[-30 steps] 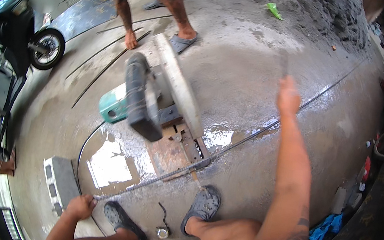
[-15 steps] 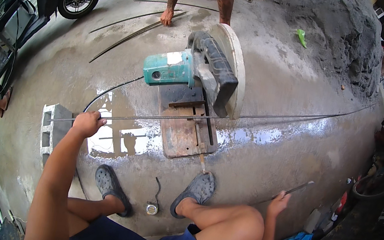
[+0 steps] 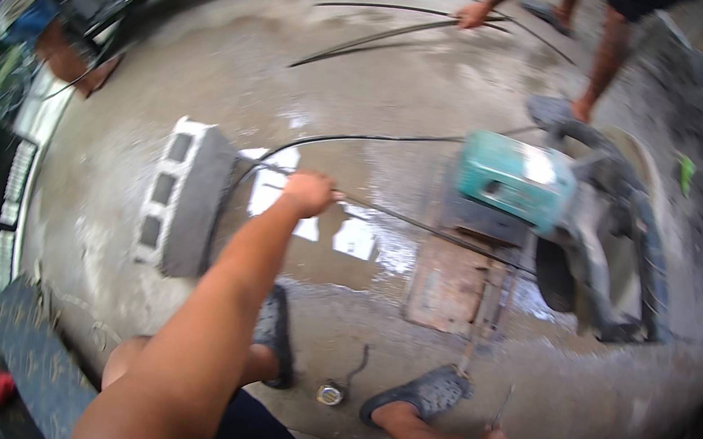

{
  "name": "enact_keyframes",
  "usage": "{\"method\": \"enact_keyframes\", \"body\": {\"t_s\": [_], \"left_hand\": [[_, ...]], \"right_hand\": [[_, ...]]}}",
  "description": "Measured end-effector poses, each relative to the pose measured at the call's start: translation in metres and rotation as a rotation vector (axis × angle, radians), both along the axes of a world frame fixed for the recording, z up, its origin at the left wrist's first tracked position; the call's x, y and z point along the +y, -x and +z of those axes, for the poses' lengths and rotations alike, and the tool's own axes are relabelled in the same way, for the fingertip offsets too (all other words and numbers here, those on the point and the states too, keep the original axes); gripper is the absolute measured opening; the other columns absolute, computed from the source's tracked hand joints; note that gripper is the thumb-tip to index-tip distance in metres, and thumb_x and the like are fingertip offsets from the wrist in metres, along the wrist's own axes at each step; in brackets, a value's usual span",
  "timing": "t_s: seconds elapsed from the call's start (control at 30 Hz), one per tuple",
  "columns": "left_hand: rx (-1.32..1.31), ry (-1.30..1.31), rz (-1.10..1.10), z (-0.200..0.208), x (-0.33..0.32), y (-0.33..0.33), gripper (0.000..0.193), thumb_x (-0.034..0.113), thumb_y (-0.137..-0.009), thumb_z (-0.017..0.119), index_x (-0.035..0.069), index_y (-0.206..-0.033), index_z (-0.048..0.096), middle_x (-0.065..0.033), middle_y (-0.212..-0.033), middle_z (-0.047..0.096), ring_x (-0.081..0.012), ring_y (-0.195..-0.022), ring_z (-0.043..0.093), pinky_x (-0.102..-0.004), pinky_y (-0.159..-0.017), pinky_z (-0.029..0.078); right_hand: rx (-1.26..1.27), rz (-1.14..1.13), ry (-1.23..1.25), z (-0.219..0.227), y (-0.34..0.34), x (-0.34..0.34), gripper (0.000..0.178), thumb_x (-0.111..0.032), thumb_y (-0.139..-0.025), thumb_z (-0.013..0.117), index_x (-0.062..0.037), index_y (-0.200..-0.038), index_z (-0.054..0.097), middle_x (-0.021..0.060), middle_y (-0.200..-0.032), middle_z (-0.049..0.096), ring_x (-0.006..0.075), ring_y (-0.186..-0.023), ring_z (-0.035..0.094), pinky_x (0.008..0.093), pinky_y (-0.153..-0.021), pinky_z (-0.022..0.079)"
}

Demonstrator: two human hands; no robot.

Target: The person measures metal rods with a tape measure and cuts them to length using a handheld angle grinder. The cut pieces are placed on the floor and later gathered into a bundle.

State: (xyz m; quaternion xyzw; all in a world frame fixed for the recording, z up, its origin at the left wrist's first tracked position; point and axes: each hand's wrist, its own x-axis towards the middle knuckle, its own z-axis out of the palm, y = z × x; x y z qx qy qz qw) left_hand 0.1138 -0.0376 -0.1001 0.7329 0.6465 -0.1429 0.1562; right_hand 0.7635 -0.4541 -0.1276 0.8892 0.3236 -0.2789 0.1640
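My left hand [image 3: 310, 193] is closed around a long thin steel bar [image 3: 410, 219], a little to the right of a grey hollow concrete block [image 3: 198, 201]. The bar runs rightward across the base plate [image 3: 441, 292] of a cut-off saw [image 3: 512, 175] with a teal motor, and passes out of sight at the saw's guard and handle. Low on the right, my right hand [image 3: 496, 438] shows only in part beyond my knee, blurred, with a short thin rod [image 3: 507, 405] sticking up from it.
A tape measure [image 3: 331, 394] lies between my shoes. Beyond the saw, another person's hand [image 3: 469, 15] grips several thin bars [image 3: 378, 40] on the floor. A black cable [image 3: 364, 138] loops from the saw towards the block. Water [image 3: 349, 237] wets the concrete. A second person's leg [image 3: 66, 61] shows at far left.
The view has swung left, so the saw appears farther right. The bar's left end, earlier across the block, now stops near its right edge. My right hand is more hidden by my knee.
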Motion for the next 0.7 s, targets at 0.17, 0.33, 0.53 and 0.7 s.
{"method": "enact_keyframes", "body": {"t_s": [0.17,0.33,0.53,0.7], "left_hand": [[0.073,-0.025,-0.036,-0.017,-0.006,0.012,0.05,0.053,-0.107,0.044,0.011,-0.124,0.067,-0.0122,-0.128,0.069,-0.0299,-0.122,0.064,-0.0452,-0.104,0.048],[-0.071,-0.088,0.03,-0.032,0.003,0.018,0.047,0.053,-0.102,0.054,0.01,-0.109,0.072,-0.0147,-0.112,0.072,-0.0348,-0.11,0.067,-0.0486,-0.097,0.052],[0.059,-0.146,-0.04,-0.031,0.012,0.014,0.046,0.052,-0.105,0.048,0.011,-0.114,0.066,-0.0106,-0.118,0.07,-0.0313,-0.117,0.064,-0.0468,-0.1,0.049],[0.056,-0.193,-0.007,-0.047,0.002,0.017,0.044,0.05,-0.106,0.047,0.01,-0.113,0.065,-0.0104,-0.116,0.07,-0.0315,-0.117,0.064,-0.0479,-0.101,0.047]], "right_hand": [[-0.016,0.072,-0.041,0.011,0.021,-0.006,0.041,-0.033,-0.097,0.064,-0.0019,-0.123,0.064,0.0278,-0.113,0.07,0.0472,-0.11,0.066,0.0532,-0.094,0.053],[-0.001,0.117,-0.112,0.029,0.029,-0.011,0.038,-0.03,-0.097,0.065,-0.0012,-0.122,0.064,0.0277,-0.112,0.07,0.0471,-0.11,0.066,0.0525,-0.093,0.053],[0.033,0.148,-0.24,0.052,0.038,0.004,0.036,-0.027,-0.096,0.066,-0.0004,-0.119,0.065,0.0276,-0.111,0.071,0.0469,-0.109,0.066,0.0518,-0.092,0.054],[0.079,0.063,-0.393,0.105,0.043,0.055,0.032,-0.022,-0.095,0.068,0.0016,-0.117,0.065,0.0272,-0.11,0.071,0.0467,-0.107,0.067,0.0497,-0.09,0.054]]}}
